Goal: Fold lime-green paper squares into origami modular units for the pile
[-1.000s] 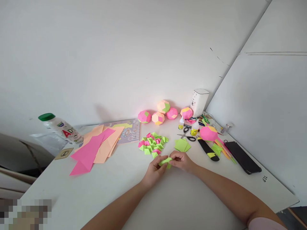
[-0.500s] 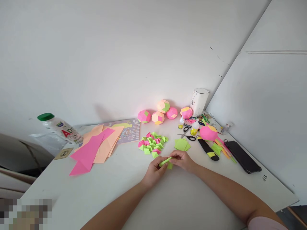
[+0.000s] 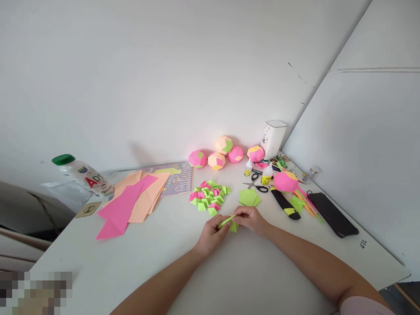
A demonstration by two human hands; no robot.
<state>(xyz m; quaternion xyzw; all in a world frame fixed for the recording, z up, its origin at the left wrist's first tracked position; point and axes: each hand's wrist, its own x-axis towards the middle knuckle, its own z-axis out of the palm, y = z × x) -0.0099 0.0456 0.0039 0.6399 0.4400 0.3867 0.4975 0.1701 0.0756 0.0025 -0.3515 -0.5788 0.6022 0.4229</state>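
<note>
Between both hands is a small green paper piece (image 3: 226, 221), partly folded, with one flap hanging below the fingers. My left hand (image 3: 212, 232) pinches its left side. At its upper right edge, the fingers of my right hand (image 3: 251, 219) are closed on it too. Just beyond lie a few flat green paper squares (image 3: 250, 197). A pile of small folded green and pink paper units (image 3: 210, 197) sits to the left of them. My fingers hide part of the folded piece.
Pink and peach paper sheets (image 3: 126, 204) overlap a notebook (image 3: 179, 177) at left, near a green-capped bottle (image 3: 87, 175). Paper balls (image 3: 216, 161) line the wall. Scissors (image 3: 255, 184), glue bottles (image 3: 267, 175), a cutter knife (image 3: 285, 204) and a black phone (image 3: 331, 213) lie right.
The green paper has tilted between my fingers, its upper part now showing as a narrow edge while the lower flap shows more. Both hands have stayed nearly in place.
</note>
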